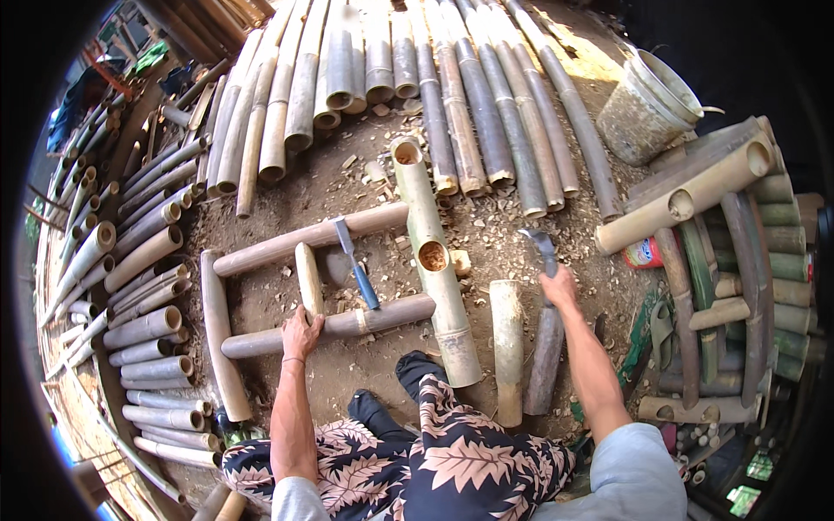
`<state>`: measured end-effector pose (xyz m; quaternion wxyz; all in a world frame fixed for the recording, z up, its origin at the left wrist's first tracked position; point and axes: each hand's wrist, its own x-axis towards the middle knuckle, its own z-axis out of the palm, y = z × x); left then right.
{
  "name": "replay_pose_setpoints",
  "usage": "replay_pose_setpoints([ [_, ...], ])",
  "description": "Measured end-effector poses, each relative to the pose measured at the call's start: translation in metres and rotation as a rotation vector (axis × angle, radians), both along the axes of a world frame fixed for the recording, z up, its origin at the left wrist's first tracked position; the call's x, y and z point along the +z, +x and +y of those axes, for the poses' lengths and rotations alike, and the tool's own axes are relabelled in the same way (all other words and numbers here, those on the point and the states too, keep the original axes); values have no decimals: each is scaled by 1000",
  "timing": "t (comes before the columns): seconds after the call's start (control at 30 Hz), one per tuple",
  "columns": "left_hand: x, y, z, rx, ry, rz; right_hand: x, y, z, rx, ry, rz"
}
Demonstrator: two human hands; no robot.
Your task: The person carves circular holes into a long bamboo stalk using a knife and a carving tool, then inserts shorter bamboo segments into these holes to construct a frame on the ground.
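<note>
My left hand is closed around the lower end of a short pale bamboo piece, right at the lower crosspole. The piece's upper end meets the upper crosspole. In my right hand is a hammer, held over the ground with its metal head pointing away from me. A blue-handled chisel rests across the two crosspoles. Their right ends meet a thick bamboo post with cut holes; at their left ends lies another pole.
Cut bamboo poles lie in rows at the far side, with stacks along the left. Two short bamboo lengths are near my right foot. A dirty bucket and a holed bamboo frame stand right. Wood chips litter the dirt.
</note>
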<state>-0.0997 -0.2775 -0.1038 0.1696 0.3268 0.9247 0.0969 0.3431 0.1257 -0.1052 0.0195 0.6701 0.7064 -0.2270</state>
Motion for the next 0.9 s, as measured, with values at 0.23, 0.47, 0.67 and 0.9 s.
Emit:
replay_pose_setpoints([
  [0.23, -13, -2, 15, -15, -60, -37, 12, 160, -4, -119, 44, -373],
  [0.47, -8, -29, 22, 32, -219, -141, 39, -99, -124, 405, 283, 437],
  [0.67, 4, -22, 44, 76, -153, -174, 8, -308, -184, 442, -455, 547],
  [0.9, 2, -16, 38, 125, -215, -118, 45, -250, -174, 253, -471, 945],
])
